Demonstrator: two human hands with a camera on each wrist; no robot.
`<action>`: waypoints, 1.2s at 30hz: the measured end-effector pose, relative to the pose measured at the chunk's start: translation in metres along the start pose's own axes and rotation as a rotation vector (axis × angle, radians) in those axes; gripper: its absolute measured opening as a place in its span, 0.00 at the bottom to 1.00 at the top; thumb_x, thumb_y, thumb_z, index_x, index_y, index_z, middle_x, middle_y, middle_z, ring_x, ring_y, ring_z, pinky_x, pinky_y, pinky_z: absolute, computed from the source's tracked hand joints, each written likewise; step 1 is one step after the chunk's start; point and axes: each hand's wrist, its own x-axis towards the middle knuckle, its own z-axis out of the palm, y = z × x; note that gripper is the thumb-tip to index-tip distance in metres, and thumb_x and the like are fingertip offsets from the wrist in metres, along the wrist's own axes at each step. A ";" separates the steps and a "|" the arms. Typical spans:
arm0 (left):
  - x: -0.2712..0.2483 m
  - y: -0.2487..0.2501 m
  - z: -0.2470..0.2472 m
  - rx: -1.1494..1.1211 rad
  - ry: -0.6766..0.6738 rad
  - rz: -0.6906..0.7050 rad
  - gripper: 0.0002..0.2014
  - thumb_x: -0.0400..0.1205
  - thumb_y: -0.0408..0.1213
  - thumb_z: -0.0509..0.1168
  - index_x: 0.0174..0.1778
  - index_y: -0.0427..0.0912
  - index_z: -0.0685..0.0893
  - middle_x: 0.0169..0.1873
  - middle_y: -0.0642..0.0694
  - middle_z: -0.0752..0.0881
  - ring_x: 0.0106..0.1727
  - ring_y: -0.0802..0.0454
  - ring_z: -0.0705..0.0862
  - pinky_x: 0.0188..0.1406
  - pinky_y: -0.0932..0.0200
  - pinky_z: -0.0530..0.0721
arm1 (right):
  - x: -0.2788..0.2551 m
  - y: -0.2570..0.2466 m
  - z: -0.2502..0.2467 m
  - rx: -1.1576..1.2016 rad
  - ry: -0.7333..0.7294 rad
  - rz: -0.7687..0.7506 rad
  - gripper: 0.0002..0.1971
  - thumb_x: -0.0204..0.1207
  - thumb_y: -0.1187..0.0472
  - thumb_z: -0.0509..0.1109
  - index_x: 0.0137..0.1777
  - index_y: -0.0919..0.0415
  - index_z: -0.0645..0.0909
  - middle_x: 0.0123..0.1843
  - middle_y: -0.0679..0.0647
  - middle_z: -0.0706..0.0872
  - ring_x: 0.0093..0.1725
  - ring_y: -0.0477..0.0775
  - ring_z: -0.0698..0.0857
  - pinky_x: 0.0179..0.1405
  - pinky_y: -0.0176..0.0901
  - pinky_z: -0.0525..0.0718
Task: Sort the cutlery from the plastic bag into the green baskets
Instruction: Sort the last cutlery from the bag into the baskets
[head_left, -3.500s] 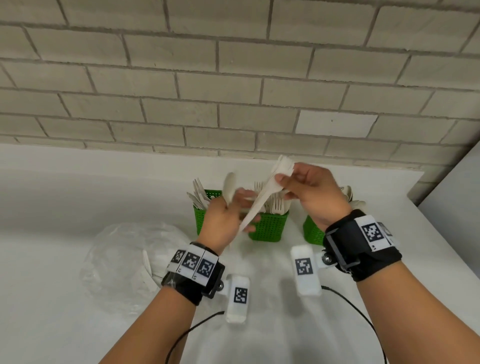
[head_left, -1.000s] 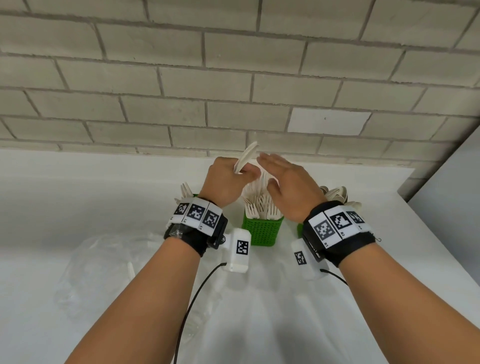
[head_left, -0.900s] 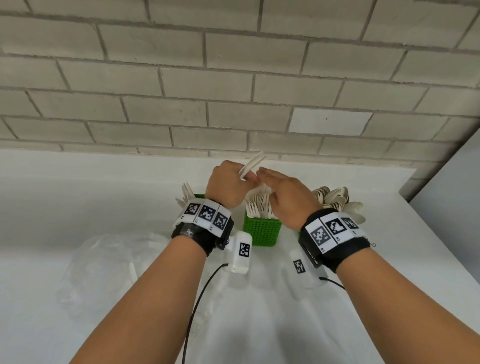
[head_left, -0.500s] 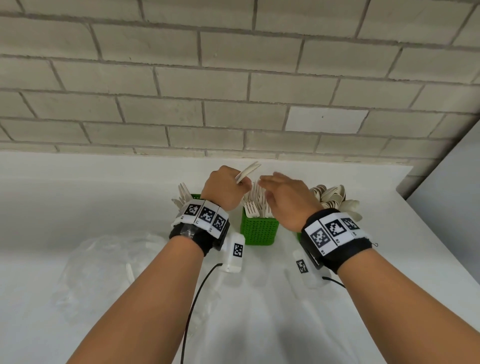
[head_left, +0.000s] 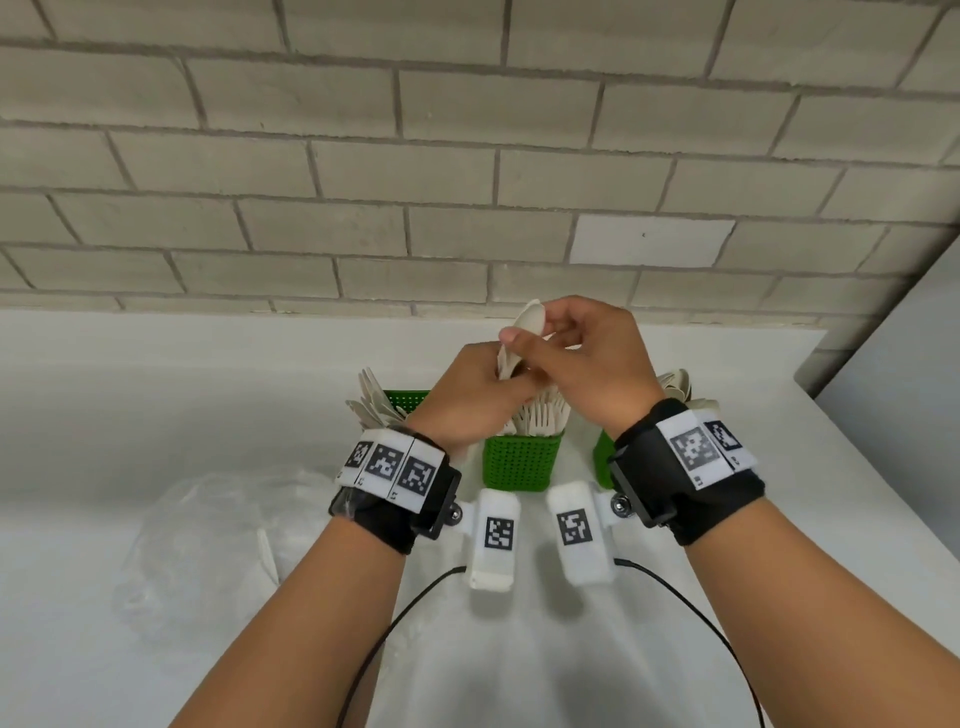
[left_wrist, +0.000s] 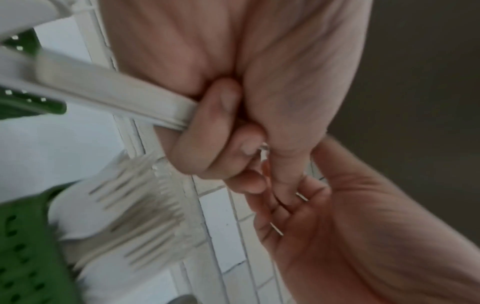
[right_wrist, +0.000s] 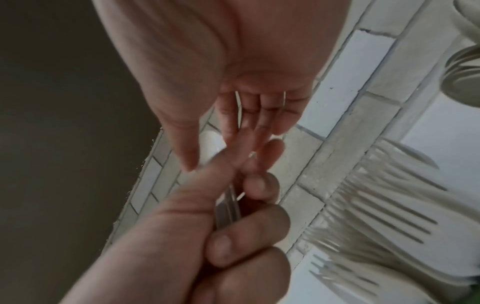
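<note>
Your left hand (head_left: 475, 400) clenched round white cutlery (head_left: 524, 338) above the middle basket (head_left: 522, 462), your right hand (head_left: 587, 364) pinching the spoon end, bag (head_left: 208, 525) on desk (head_left: 519, 649) at left

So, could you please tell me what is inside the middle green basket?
The middle green basket holds white plastic forks standing tines up. Both hands, the left hand and right hand, cover some of them, and the basket wall hides their handles.

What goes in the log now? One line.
left hand grips white plastic spoon | right hand pinches its bowl | over middle green plastic basket
</note>
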 end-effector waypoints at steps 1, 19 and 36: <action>-0.004 0.001 0.003 -0.045 -0.034 0.004 0.05 0.84 0.32 0.65 0.44 0.41 0.85 0.24 0.57 0.84 0.26 0.64 0.81 0.25 0.70 0.74 | 0.000 -0.001 -0.002 0.030 0.002 0.002 0.08 0.70 0.58 0.81 0.46 0.58 0.87 0.41 0.52 0.90 0.38 0.47 0.88 0.43 0.41 0.88; -0.049 -0.032 -0.013 -0.506 0.233 -0.190 0.23 0.91 0.51 0.48 0.51 0.41 0.85 0.27 0.45 0.76 0.16 0.57 0.60 0.15 0.68 0.54 | -0.005 0.000 -0.026 0.115 0.146 -0.050 0.07 0.84 0.63 0.66 0.56 0.55 0.86 0.37 0.53 0.89 0.32 0.49 0.88 0.34 0.43 0.88; -0.048 -0.047 0.002 -0.416 0.307 -0.033 0.08 0.89 0.33 0.56 0.50 0.34 0.79 0.30 0.50 0.80 0.24 0.54 0.72 0.19 0.62 0.70 | 0.001 0.026 -0.125 -0.579 0.305 -0.346 0.14 0.85 0.60 0.63 0.67 0.58 0.84 0.49 0.50 0.82 0.36 0.60 0.86 0.41 0.29 0.77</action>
